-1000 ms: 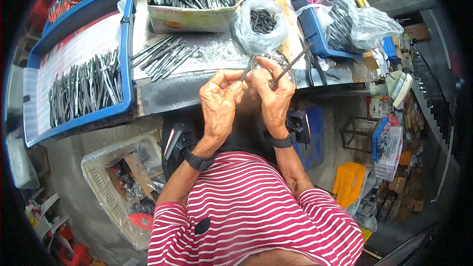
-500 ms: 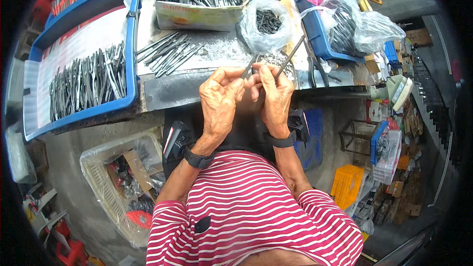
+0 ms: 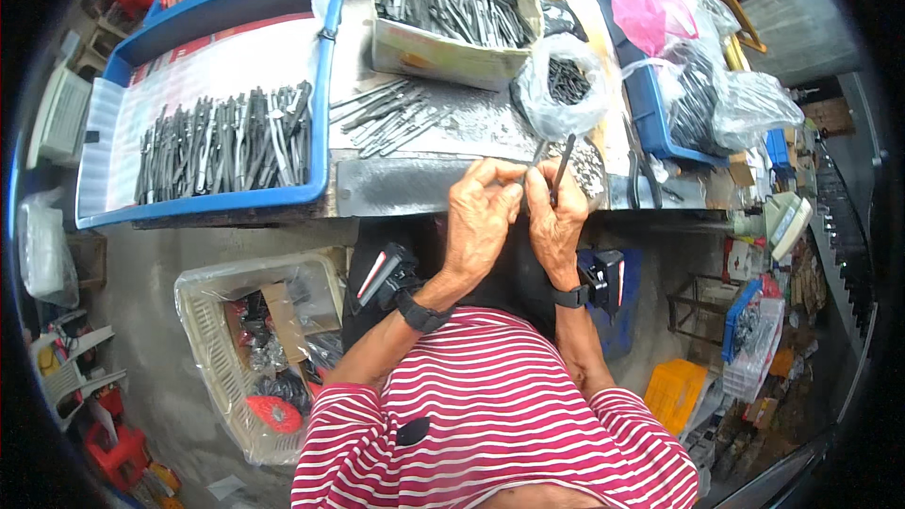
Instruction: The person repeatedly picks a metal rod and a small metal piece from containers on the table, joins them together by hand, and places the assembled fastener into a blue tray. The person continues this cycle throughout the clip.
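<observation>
Both hands' fingers were closed on one dark metal piece [image 3: 562, 168] mid-assembly, many lay finished in the blue tray [image 3: 325, 85], and loose ones [image 3: 391, 118] waited on the counter [image 3: 471, 132].

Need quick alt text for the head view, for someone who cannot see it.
Both hands, left hand and right hand, meet at the metal workbench edge, pinching a slim dark metal piece. A blue tray of similar pieces lies to the left.

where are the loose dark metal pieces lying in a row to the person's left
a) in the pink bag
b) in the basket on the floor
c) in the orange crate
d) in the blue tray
d: the row of dark metal pieces lies inside the blue tray on the workbench.
</observation>
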The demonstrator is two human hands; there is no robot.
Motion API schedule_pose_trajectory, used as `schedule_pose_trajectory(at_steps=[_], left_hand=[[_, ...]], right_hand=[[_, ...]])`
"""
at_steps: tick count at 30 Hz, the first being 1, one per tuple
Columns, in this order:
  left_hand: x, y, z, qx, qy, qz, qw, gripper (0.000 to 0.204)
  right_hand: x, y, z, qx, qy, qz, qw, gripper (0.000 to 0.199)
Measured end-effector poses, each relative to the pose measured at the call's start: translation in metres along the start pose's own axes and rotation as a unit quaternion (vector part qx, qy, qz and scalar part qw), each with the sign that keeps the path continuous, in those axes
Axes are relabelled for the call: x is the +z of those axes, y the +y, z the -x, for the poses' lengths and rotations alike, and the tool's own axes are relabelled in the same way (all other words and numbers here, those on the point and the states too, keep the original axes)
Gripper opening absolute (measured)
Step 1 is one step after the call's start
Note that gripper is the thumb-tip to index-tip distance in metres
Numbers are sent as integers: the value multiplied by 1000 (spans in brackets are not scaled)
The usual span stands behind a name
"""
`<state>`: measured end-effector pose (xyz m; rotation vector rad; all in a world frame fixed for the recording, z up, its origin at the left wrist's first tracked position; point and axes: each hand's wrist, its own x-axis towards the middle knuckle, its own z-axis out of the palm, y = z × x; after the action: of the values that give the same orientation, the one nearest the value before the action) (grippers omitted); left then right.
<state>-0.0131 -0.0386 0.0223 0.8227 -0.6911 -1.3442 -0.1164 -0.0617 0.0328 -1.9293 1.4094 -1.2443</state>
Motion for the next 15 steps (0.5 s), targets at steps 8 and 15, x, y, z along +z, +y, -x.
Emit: schedule_pose_trajectory(at_steps=[8,15], left_hand=[[-3,7,3,-8,1,-58,998,12],[-23,19,-12,81,14,-182,980,15]], right_hand=[[10,1,-4,-76,15,35,996,12],[8,-12,-1,127,-43,-123,983,18]])
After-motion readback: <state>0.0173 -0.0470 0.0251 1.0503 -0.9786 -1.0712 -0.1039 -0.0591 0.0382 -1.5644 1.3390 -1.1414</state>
